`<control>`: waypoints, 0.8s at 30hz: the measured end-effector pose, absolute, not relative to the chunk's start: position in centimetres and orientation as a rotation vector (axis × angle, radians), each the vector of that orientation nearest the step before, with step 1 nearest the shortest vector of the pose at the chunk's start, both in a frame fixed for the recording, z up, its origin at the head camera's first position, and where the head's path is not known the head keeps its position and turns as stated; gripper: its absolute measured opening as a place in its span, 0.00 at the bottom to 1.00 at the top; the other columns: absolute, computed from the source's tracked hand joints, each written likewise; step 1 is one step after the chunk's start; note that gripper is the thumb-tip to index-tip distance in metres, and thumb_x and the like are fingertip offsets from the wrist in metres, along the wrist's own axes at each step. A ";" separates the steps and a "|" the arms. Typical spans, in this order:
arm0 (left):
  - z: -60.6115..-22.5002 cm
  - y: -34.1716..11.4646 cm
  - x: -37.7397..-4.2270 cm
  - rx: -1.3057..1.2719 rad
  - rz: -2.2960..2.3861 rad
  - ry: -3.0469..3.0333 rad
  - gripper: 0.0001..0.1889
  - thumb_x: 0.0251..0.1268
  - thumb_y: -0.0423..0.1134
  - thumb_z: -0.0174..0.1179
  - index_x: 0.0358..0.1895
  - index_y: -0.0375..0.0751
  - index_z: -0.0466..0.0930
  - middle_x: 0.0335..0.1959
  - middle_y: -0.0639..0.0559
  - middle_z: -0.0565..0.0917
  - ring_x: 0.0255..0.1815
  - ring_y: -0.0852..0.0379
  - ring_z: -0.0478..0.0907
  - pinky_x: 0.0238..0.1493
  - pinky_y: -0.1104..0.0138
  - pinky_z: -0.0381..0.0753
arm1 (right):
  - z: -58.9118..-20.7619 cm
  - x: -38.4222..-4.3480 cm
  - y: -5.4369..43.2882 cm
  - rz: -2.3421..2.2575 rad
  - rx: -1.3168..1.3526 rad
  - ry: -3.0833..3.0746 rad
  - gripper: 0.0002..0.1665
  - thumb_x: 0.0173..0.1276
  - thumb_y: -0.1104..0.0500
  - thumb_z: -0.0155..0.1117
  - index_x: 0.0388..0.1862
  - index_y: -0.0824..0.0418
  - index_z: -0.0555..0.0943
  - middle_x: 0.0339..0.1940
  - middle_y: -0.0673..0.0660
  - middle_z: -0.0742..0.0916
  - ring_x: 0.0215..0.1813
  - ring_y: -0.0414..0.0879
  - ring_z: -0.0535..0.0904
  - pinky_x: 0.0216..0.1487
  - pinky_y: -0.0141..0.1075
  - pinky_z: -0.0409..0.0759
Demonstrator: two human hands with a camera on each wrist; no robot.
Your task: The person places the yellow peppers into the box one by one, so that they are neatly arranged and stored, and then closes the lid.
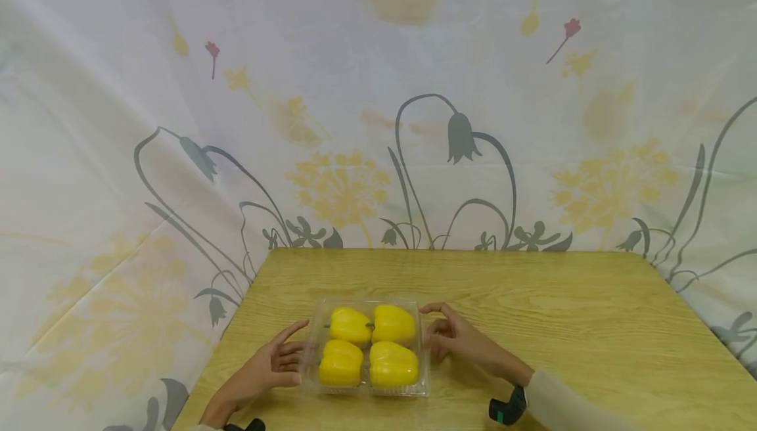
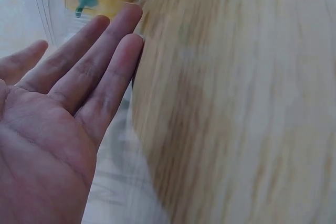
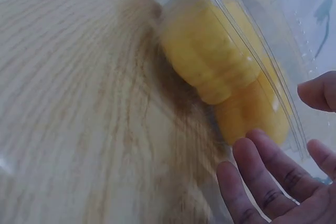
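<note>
A clear plastic clamshell box (image 1: 367,388) lies on the wooden table with several yellow bell peppers (image 1: 394,364) inside, in two rows. By its left side is my left hand (image 1: 263,370), fingers extended and palm toward the box; in the left wrist view its fingertips (image 2: 131,14) are close to the plastic wall, and whether they touch cannot be told. My right hand (image 1: 464,344) is at the opposite side, fingers loosely bent, holding nothing. In the right wrist view its fingers (image 3: 252,169) and thumb (image 3: 317,92) are spread beside the transparent wall, with peppers (image 3: 210,51) showing through.
The wooden table (image 1: 532,299) extends behind the box and to the right. A pale cloth (image 1: 367,76) printed with flowers hangs at the back and sides. Dark wrist devices (image 1: 508,406) are worn on both arms.
</note>
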State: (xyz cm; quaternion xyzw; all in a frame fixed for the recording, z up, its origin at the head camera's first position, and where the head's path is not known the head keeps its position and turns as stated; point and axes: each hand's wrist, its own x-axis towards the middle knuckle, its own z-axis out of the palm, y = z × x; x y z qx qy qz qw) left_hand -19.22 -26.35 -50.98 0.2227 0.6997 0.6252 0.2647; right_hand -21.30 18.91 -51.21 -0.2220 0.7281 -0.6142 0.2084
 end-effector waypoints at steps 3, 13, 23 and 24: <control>-51.0 -26.4 -19.1 0.603 1.698 1.873 0.45 0.77 0.31 0.58 0.86 0.47 0.37 0.78 0.26 0.57 0.72 0.48 0.71 0.67 0.58 0.76 | -51.3 -20.8 18.9 -1.716 -0.620 1.995 0.36 0.80 0.53 0.61 0.80 0.53 0.58 0.49 0.62 0.84 0.41 0.57 0.83 0.43 0.46 0.86; -50.7 -26.4 -18.8 0.623 1.650 1.982 0.46 0.74 0.29 0.62 0.85 0.46 0.42 0.63 0.30 0.75 0.59 0.46 0.79 0.62 0.59 0.80 | -51.4 -18.7 18.7 -1.674 -0.658 1.969 0.49 0.78 0.55 0.64 0.86 0.46 0.46 0.50 0.61 0.85 0.47 0.55 0.83 0.48 0.43 0.85; -50.3 -26.1 -18.2 0.664 1.610 2.018 0.46 0.74 0.31 0.62 0.85 0.43 0.40 0.44 0.41 0.83 0.45 0.54 0.83 0.53 0.62 0.84 | -51.6 -16.6 18.4 -1.735 -0.735 1.905 0.61 0.75 0.60 0.66 0.86 0.55 0.30 0.47 0.63 0.85 0.43 0.48 0.84 0.48 0.41 0.86; -50.3 -26.0 -18.2 0.670 1.612 2.005 0.46 0.75 0.30 0.61 0.85 0.43 0.39 0.43 0.43 0.84 0.44 0.55 0.83 0.53 0.62 0.84 | -51.6 -16.4 18.3 -1.744 -0.730 1.885 0.62 0.75 0.60 0.66 0.86 0.55 0.29 0.46 0.63 0.85 0.42 0.48 0.85 0.46 0.42 0.87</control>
